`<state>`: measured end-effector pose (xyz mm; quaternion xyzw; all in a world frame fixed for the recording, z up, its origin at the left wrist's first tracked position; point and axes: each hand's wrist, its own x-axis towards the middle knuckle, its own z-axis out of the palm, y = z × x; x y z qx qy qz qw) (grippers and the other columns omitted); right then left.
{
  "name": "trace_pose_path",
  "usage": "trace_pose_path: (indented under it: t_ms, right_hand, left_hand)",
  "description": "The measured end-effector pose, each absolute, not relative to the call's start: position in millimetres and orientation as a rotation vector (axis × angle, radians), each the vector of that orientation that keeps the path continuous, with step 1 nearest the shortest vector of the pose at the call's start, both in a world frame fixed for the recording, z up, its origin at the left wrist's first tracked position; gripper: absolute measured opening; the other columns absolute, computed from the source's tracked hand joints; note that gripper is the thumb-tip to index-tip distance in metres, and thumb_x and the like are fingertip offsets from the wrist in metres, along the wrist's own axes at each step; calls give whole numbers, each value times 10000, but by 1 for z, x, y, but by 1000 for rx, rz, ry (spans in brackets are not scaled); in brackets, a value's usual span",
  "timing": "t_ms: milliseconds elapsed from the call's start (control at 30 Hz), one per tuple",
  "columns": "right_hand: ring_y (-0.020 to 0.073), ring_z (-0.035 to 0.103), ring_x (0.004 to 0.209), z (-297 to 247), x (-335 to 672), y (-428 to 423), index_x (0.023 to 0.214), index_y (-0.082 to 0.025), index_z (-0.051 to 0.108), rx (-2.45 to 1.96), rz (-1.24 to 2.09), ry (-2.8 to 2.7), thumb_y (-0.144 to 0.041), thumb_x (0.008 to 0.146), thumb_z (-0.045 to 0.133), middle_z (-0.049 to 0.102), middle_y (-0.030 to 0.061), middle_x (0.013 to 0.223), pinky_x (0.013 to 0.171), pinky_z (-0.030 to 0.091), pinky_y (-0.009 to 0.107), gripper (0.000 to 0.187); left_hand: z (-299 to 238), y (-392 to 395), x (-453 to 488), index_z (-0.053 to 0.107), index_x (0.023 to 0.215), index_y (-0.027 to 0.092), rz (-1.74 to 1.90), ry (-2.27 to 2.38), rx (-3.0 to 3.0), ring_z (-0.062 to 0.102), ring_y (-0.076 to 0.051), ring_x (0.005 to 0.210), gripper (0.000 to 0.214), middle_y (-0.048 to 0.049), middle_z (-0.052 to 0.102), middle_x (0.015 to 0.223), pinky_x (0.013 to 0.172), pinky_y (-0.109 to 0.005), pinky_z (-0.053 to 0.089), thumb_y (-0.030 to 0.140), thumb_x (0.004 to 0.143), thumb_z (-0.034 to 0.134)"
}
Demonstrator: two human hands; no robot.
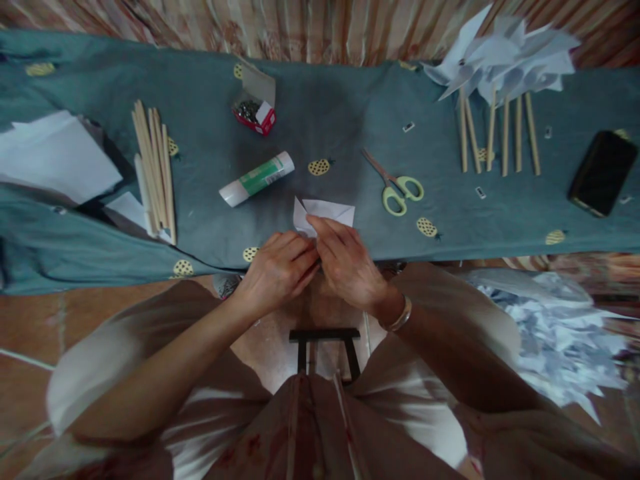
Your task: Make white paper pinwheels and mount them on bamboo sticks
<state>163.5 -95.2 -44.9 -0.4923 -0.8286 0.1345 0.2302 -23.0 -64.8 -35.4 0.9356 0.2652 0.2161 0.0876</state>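
Note:
A small white sheet of paper point(333, 211) with cut or creased corners lies near the table's front edge. My right hand point(347, 260) is closed on it, fingertips pressing its near side. Curled at the paper's near left is my left hand point(281, 268), its fingers meeting the right hand's; whatever they pinch is hidden. Beyond the paper lies a glue stick point(257, 179) with a green label, cap on. To the right rest scissors point(395, 185) with pale green handles, blades slightly apart.
Behind the glue stick stands an open red box point(256, 117) of small metal pieces. Wooden sticks point(156, 177) and a paper stack point(55, 157) lie left. Paper pinwheels point(505, 60) and a phone point(603, 173) are right. Below, a bag point(560, 327) holds paper scraps.

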Motion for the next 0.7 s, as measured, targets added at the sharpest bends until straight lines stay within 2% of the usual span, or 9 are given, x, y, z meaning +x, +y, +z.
trace_pose_path:
  t_ms: [233, 400, 533, 700]
  right_hand:
    - [274, 452, 1396, -48, 179, -90, 1123, -261, 655, -1348, 468, -2122, -141, 924, 428, 503, 64, 1503, 1133, 403, 559, 325]
    - [270, 490, 1355, -44, 179, -91, 1076, -226, 671, -1433, 486, -2054, -82, 881, 436, 519, 87, 1475, 1107, 432, 520, 337]
    - [284, 495, 1343, -39, 170, -93, 1048, -206, 649, -1489, 344, -2149, -117, 918, 433, 530, 116, 1472, 1073, 443, 522, 268]
    - [255, 511, 1337, -39, 158, -95, 1099, -180, 627, -1414, 191, -2315, -111, 972, 388, 576, 137, 1437, 1083, 442, 432, 279]
  left_hand:
    - [-37, -65, -22, 690, 1042, 158, 692, 812, 2784, 620, -213, 839, 179, -77, 706, 898, 692, -341, 472, 209, 978, 532]
    - [-37, -66, -22, 683, 1029, 142, 763, 797, 2791, 625, -213, 838, 148, -79, 715, 909, 709, -336, 476, 196, 968, 560]
    - [-36, -65, -22, 681, 1027, 145, 718, 794, 2803, 614, -215, 833, 152, -74, 710, 901, 705, -336, 464, 197, 969, 551]
    - [-35, -64, -23, 684, 937, 159, 627, 790, 2842, 598, -211, 817, 166, -70, 689, 877, 696, -335, 454, 203, 973, 528]
